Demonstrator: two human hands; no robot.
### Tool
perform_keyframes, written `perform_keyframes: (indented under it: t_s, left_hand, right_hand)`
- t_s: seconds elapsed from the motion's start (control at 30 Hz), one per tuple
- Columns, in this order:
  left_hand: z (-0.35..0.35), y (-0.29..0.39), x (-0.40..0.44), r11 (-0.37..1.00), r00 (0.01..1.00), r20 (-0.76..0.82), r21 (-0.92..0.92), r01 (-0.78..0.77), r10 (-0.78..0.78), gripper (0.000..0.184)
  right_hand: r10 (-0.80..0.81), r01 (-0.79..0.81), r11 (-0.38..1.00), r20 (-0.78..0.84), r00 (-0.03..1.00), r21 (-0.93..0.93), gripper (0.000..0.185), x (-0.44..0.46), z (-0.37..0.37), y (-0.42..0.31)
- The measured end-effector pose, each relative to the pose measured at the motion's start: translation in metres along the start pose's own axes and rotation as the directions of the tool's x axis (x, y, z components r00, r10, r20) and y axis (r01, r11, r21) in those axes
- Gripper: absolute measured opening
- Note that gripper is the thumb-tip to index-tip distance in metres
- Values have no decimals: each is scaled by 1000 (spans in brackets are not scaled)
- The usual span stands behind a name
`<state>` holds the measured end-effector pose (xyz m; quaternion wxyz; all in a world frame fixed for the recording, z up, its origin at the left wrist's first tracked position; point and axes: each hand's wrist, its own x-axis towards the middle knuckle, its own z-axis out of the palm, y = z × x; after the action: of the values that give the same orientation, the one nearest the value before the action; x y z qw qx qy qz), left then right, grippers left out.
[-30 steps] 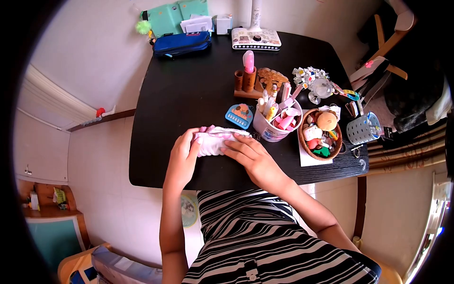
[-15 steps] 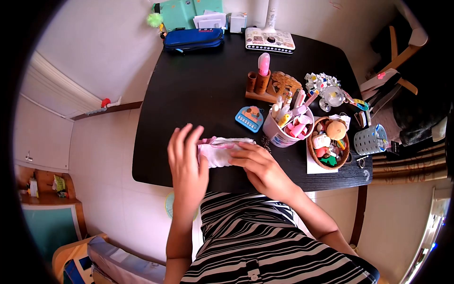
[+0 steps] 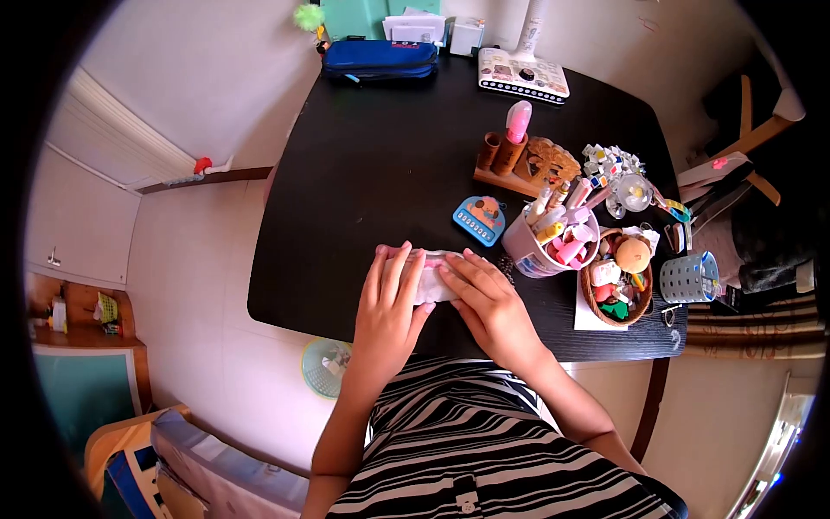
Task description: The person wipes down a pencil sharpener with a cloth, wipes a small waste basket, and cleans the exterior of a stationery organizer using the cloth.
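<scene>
**Holds a folded cloth [image 3: 435,284] near the front edge of the desk [image 3: 363,190]**

In the head view, keeps the white-and-pink cloth down on the desktop, left of the middle of the front edge. Grasps its left end with the left hand [image 3: 389,298], palm down, fingers laid across the top and thumb at the near side. Grasps its right end likewise with the right hand [image 3: 491,303], fingers slanting inward over the fabric. Has a blue toy [image 3: 479,221] just beyond the cloth, and a tub of pens [image 3: 527,251] beyond the right hand. Farther toward the right edge, shows a wicker basket [image 3: 595,299] of small items, partly over white paper [image 3: 596,323], and then a perforated cup [image 3: 686,278]. Along the far edge, shows a blue pencil case [image 3: 380,59] and a lamp base [image 3: 522,76].
</scene>
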<state>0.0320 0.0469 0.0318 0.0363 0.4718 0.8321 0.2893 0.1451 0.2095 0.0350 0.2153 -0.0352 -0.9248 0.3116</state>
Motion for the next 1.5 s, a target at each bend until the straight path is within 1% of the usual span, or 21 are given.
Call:
perform_keyframes:
  t_s: [0.07,0.1,0.13,0.33,0.5,0.6,0.7,0.73,0.8,0.87,0.93,1.0,1.03,1.07,1.13,1.2,1.23,1.33,1.37,1.43,1.5]
  left_hand:
    - [2,-4,0,1000,1000,-10,-23,-7,7,60]
    - [3,-4,0,999,999,-33,-30,-10,9,55]
    - [4,-6,-1,999,999,-47,-29,-14,13,53]
    - [10,-7,0,999,991,-133,-41,-18,13,47]
    - [11,-8,0,999,988,-152,-37,-29,23,46]
    - [12,-9,0,997,989,-148,-78,-16,4,47]
    - [9,-8,-4,1000,981,-194,23,-5,9,49]
    - [7,-9,-8,997,977,-211,-75,7,-23,50]
    - [2,-18,-20,970,932,-357,-240,-32,-57,49]
    - [-8,-28,-36,962,878,-464,-273,-18,-115,49]
    - [-20,-40,-54,957,819,-531,-279,72,-217,55]
    - [-27,-55,-72,922,739,-596,-376,90,-315,56]
    - [-29,-63,-82,914,706,-619,-392,102,-344,55]
    - [-31,-68,-91,903,679,-630,-414,115,-376,55]
    - [-34,-74,-104,886,636,-642,-435,158,-428,55]
    - [-34,-80,-116,878,604,-655,-442,182,-455,57]
    - [-34,-82,-121,873,586,-661,-446,195,-469,58]
    - [-37,-77,-138,859,519,-690,-460,225,-505,56]
    - [-39,-72,-143,857,483,-708,-429,285,-515,61]
    - [-38,-68,-160,827,396,-728,-453,333,-559,61]
    - [-32,-66,-178,790,301,-741,-491,367,-601,61]
  right_hand:
    - [6,-5,1000,-28,1000,15,45,2,2,-2]
    - [9,-8,1000,-43,999,23,44,2,3,-1]
    - [12,-10,999,-57,998,31,42,2,5,-1]
    - [10,-7,1000,-109,994,20,36,6,10,1]
    - [27,-27,1000,-93,995,4,41,7,11,1]
    - [36,-37,999,-83,996,-9,42,8,11,1]
    - [56,-57,998,-62,997,0,44,15,6,-4]
    - [62,-61,998,-51,997,11,45,19,4,-6]
    - [48,-47,999,-55,997,12,48,25,3,-8]
    - [29,-28,999,-50,998,22,49,31,2,-12]
    - [41,-42,999,13,999,17,53,35,2,-15]
    - [29,-28,999,54,998,-22,56,39,6,-18]
    - [41,-38,999,90,995,-38,59,39,9,-18]
    - [28,-24,998,92,995,-50,56,41,11,-22]
    - [-22,22,1000,76,997,-3,50,44,15,-33]
    - [-100,85,981,78,992,175,45,47,18,-49]
    - [-141,119,965,84,986,232,44,45,22,-59]
    - [-276,174,861,152,949,478,44,47,48,-88]
    - [-315,187,821,155,937,540,44,48,62,-94]
    - [-384,207,735,146,912,645,46,49,93,-105]
    - [-438,208,694,175,882,689,42,48,120,-117]
